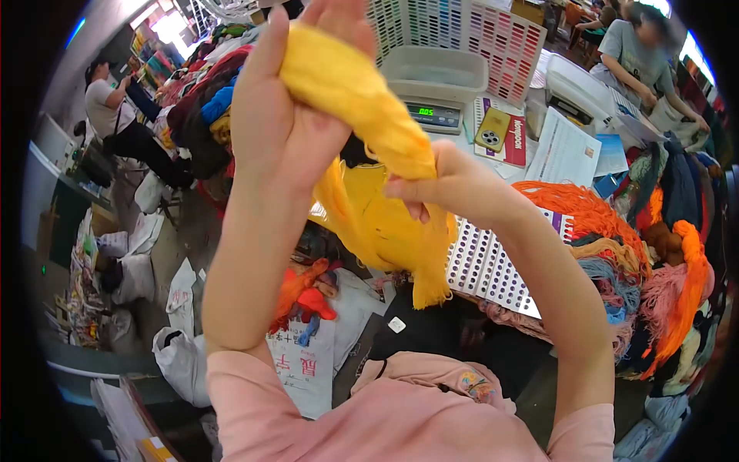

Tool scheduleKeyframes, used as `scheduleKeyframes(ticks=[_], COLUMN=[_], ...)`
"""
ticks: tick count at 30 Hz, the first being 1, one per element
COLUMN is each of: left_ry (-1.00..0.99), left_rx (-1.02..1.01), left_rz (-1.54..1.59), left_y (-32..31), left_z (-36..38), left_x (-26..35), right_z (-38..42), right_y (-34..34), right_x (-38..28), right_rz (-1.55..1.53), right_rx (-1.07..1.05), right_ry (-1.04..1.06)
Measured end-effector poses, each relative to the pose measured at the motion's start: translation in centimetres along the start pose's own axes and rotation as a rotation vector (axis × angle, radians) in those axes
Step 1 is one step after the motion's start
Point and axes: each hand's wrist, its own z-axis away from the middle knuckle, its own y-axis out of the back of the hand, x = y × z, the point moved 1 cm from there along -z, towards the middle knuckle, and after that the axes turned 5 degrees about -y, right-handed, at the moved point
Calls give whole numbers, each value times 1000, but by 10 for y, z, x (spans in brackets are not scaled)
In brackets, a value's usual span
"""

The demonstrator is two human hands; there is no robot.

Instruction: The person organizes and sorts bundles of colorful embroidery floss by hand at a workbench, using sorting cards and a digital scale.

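A thick yellow skein of thread (350, 81) stretches between my two hands, with loose strands hanging below it. My left hand (308, 127) is raised, palm towards me, and the skein runs across it between thumb and fingers. The fingertips are cut off by the top edge. Around the lower end of the skein, the fingers of my right hand (439, 185) are closed. Behind the hanging strands shows a smooth yellow surface (373, 204), whose kind I cannot make out.
A digital scale (439, 115) carries a clear plastic tub (435, 69), before colour charts (504, 46). A phone (493, 129) lies on a red notebook (514, 142). Orange thread (600, 219) and a white perforated card (493, 266) are at right. Two people (127, 115) (643, 58) are nearby.
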Motion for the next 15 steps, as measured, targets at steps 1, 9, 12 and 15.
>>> scheduleKeyframes(ticks=[1, 9, 12, 15], left_ry=[-13, 182, 58, 122], left_rx=[12, -50, 76, 62], left_rz=[-135, -248, -279, -68], left_y=[-3, 18, 22, 21], left_z=[-5, -26, -24, -19], left_x=[2, 65, 72, 85], right_z=[-5, -36, -41, -38], right_y=[-1, -18, -37, -43], right_x=[0, 18, 29, 55], right_rz=[48, 271, 391, 581], right_rx=[30, 310, 302, 249], right_ry=[17, 229, 280, 234])
